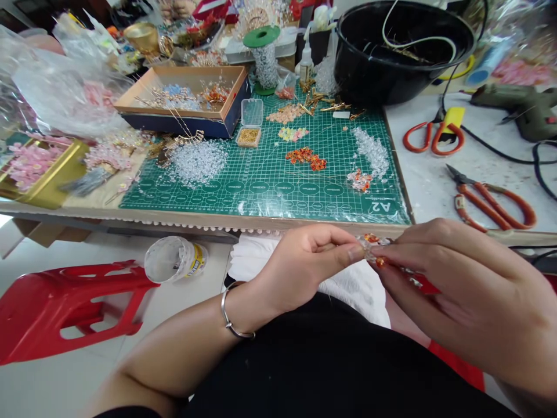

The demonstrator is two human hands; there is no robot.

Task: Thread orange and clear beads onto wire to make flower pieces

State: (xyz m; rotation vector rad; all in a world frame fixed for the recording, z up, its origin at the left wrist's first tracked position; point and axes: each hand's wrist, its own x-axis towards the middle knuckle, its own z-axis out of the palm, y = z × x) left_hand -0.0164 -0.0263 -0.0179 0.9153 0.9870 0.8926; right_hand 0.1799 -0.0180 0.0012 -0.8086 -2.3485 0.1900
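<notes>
Over my lap, just below the table's front edge, both hands meet. My left hand [311, 264], with a silver bangle on the wrist, pinches a small piece of clear and orange beads [373, 247] between thumb and forefinger. My right hand [461, 290] pinches the same beaded piece from the other side, its fingers curled around it. A green cutting mat [270, 180] lies on the table ahead, with heaps of clear beads [195, 162] and orange beads [307, 157] on it.
A brown tray [183, 93] of bead parts and a small clear box [250, 125] stand at the mat's far side. A black bowl [400, 52], orange scissors [433, 139], orange pliers [491, 200] and a glue gun [522, 107] lie to the right. A red stool [65, 305] and a plastic jar [174, 259] sit lower left.
</notes>
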